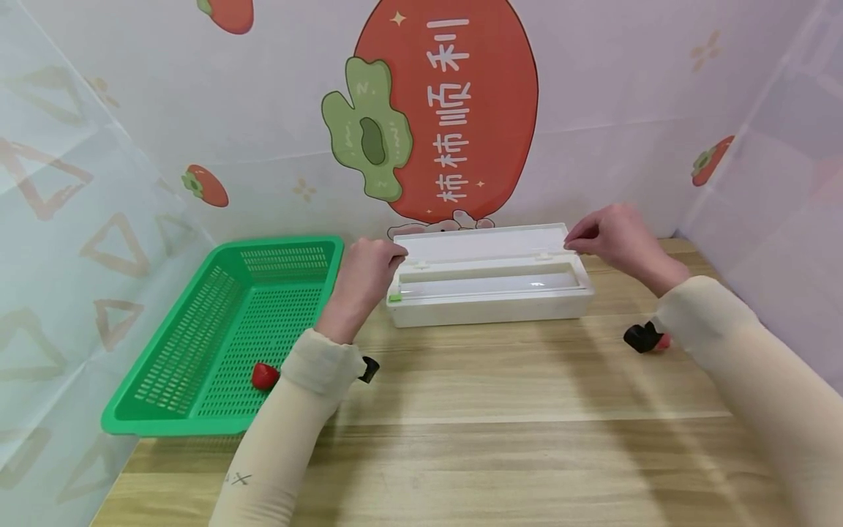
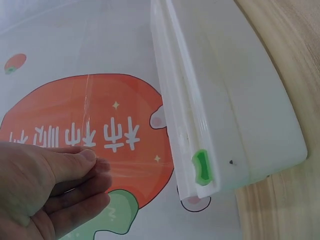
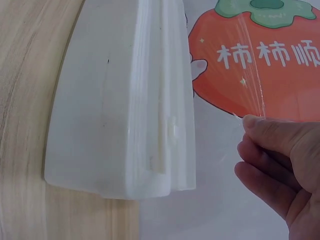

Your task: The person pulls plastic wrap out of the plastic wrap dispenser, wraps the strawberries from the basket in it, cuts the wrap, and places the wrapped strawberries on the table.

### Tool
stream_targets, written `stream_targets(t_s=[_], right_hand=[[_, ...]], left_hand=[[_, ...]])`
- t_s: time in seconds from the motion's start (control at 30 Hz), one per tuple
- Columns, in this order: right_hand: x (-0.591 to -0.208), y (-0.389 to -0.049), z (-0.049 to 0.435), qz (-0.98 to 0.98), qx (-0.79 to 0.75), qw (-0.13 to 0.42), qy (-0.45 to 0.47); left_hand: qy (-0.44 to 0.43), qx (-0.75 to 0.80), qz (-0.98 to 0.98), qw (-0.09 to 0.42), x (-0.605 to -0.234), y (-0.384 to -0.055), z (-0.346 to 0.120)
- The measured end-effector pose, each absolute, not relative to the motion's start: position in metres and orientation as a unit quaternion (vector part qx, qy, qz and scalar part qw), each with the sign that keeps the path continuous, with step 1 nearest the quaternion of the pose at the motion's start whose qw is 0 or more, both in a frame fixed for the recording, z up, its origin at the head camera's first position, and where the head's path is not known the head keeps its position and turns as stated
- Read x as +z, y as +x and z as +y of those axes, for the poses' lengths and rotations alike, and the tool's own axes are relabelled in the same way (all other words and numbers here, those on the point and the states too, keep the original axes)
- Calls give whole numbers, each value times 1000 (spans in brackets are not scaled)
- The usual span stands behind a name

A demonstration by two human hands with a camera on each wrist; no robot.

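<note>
A long white cling film dispenser (image 1: 487,313) lies crosswise at the back of the table, its lid (image 1: 484,243) raised. Clear film shows in its trough, and a small green slider (image 2: 202,167) is at its left end. My left hand (image 1: 365,278), at the dispenser's left end, pinches an edge of clear cling film (image 2: 87,107) between thumb and forefinger. Toward the right end, my right hand (image 1: 615,238) pinches the film's other corner, where creases run up from the fingertips in the right wrist view. The sheet is nearly invisible in the head view.
To the left stands a green plastic basket (image 1: 121,424) with a small red object (image 1: 265,376) in it, partly beside my left sleeve (image 1: 323,362). Behind the dispenser rises a wall covering printed with persimmons (image 1: 487,110). Wooden tabletop (image 1: 500,454) stretches in front.
</note>
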State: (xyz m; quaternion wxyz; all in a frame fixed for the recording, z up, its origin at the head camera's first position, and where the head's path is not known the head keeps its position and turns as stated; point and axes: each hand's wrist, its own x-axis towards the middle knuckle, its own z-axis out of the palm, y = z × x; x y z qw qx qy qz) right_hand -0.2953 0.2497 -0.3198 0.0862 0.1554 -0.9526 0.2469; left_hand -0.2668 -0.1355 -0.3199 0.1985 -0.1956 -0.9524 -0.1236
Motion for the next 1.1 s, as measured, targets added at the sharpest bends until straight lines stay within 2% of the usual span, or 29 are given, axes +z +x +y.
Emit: stream_targets(t_s=[0.43, 0.87, 1.1], right_hand=[[-300, -290, 251, -947, 215, 120, 204], [-282, -289, 255, -955, 228, 75, 172], [-273, -288, 257, -952, 218, 80, 201]], left_hand=[[-223, -139, -944, 199, -302, -262, -141], [-254, -157, -926, 229, -290, -258, -145], [-261, -176, -918, 242, -281, -255, -144]])
